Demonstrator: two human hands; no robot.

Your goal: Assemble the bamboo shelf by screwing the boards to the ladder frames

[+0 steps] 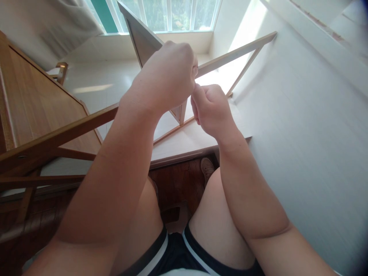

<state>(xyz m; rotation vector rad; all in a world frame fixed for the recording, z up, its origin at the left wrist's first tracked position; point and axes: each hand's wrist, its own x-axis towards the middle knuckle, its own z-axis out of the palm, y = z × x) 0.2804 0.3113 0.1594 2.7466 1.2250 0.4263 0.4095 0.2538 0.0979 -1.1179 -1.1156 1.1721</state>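
Observation:
My left hand [175, 73] is closed, its back to me and its fingers curled out of sight. Just below and to its right, my right hand [211, 107] is closed too, thumb pressed against the curled fingers. The two hands meet or nearly meet at the fingertips; whatever they may pinch is hidden or too small to make out. Behind them a long wooden rail [238, 53] runs across the view, and I cannot tell whether either hand touches it. A grey-brown panel [143, 36] in a frame stands tilted behind my left hand.
A wooden panelled piece of furniture [43, 96] stands at left, near a beige curtain [66, 27]. A pale wall [304, 126] rises close on the right. Behind is a window [175, 15]. Below, a dark wooden floor [181, 176] meets a raised pale ledge [198, 136].

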